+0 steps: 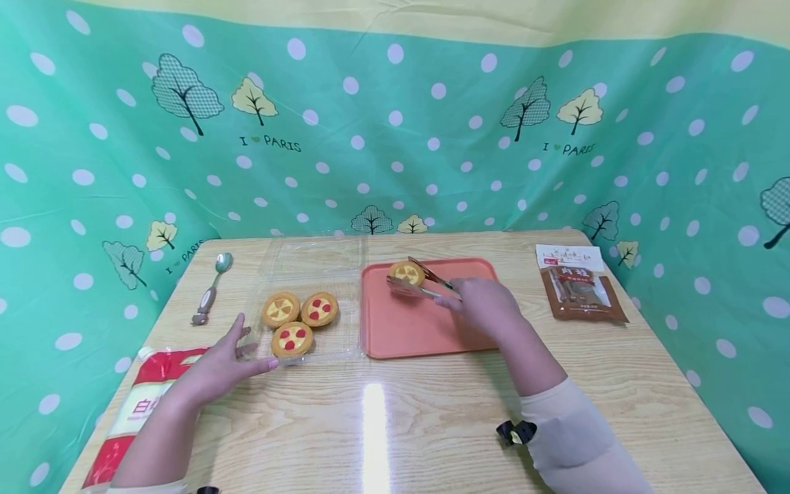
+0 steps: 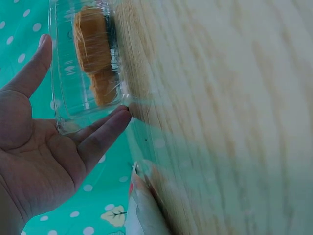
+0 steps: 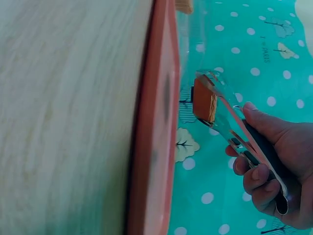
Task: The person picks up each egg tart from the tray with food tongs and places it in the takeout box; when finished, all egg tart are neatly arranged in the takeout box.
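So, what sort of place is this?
Probably a staged tabletop set-up rather than a working kitchen: polka-dot fabric encloses the back and sides of a wooden table, where three tarts in a clear box sit beside a pink tray.

Between the tray [image 1: 426, 333] and the brown packet [image 1: 580, 298], a bare lane runs to the far edge of the surface [image 1: 457, 418], where the curtain [image 1: 395, 165] stands as a wall; the right forearm [image 1: 535, 357] crosses its near end. The near edge's middle is open. Leftward, the left fingers [image 1: 232, 335] take up room between the red-and-white bag [image 1: 138, 405] and clear box [image 1: 348, 329].
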The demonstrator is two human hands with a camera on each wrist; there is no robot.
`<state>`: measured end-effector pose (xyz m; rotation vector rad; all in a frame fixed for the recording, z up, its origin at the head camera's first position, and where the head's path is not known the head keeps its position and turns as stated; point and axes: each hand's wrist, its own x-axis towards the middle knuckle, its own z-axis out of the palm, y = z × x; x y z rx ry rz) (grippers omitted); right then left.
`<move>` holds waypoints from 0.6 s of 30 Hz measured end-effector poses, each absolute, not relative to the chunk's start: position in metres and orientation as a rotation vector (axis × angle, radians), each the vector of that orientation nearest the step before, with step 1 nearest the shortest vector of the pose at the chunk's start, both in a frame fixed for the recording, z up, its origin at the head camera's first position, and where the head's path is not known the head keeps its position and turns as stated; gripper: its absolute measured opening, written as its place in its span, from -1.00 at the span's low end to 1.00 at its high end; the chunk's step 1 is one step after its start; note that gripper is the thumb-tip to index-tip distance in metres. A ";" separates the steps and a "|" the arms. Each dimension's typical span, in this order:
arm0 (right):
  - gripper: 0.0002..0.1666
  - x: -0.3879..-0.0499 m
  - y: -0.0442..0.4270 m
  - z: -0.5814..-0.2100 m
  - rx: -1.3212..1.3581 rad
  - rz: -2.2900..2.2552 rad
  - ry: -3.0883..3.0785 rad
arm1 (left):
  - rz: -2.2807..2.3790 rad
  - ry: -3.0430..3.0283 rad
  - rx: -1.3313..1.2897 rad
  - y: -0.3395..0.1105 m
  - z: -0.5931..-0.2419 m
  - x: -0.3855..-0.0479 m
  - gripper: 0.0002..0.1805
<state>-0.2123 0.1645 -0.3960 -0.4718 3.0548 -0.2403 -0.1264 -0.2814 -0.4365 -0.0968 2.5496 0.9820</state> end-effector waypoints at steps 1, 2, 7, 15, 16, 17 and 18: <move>-0.40 -0.211 0.164 -0.394 -0.477 -0.241 3.055 | 0.981 2.550 -0.097 -0.282 -0.436 -0.126 0.39; -0.38 -0.210 0.164 -0.391 -0.481 -0.244 3.056 | 0.979 2.551 -0.097 -0.282 -0.436 -0.126 0.39; -0.30 -0.203 0.159 -0.379 -0.474 -0.284 3.055 | 0.975 2.551 -0.098 -0.282 -0.437 -0.126 0.40; -0.40 -0.190 0.149 -0.362 -0.598 -0.310 3.076 | 0.984 2.541 -0.104 -0.282 -0.436 -0.126 0.40; -0.39 -0.189 0.148 -0.361 -0.610 -0.311 3.077 | 0.985 2.540 -0.104 -0.282 -0.436 -0.126 0.40; -0.38 -0.187 0.146 -0.360 -0.623 -0.313 3.081 | 0.986 2.540 -0.104 -0.282 -0.436 -0.126 0.40; -0.38 -0.185 0.144 -0.359 -0.635 -0.315 3.080 | 0.985 2.540 -0.106 -0.282 -0.436 -0.126 0.40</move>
